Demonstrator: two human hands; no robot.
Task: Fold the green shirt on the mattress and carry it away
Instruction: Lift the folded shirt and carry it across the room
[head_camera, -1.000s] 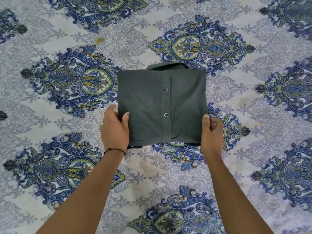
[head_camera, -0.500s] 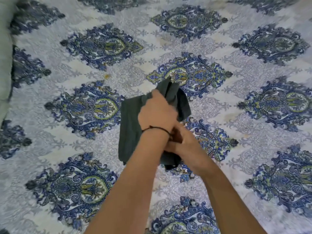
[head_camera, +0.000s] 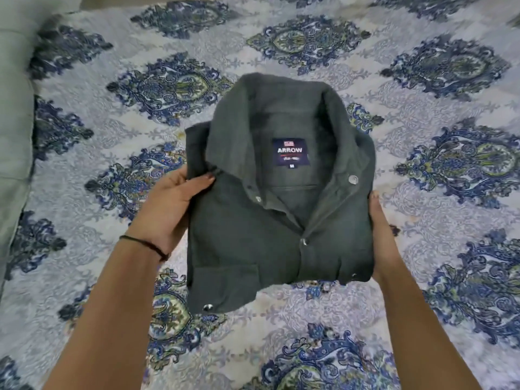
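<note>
The green shirt (head_camera: 253, 235) is folded into a compact rectangle, collar up, with a dark blue brand label showing inside the neck and its buttons facing me. It is lifted above the mattress (head_camera: 422, 192), which wears a white sheet with blue paisley medallions. My left hand (head_camera: 171, 204) grips the shirt's left edge, thumb on top by the collar. My right hand (head_camera: 378, 218) holds the right edge, fingers mostly hidden under the cloth. A pocket corner droops at the lower left.
A pale grey cushion or padded edge (head_camera: 14, 108) runs along the left side of the mattress. The patterned sheet spreads on all other sides of the shirt.
The shirt lay flat and face down a second ago. I gathered it with crossed hands, turned it over and lifted it, and now it faces collar up between both hands.
</note>
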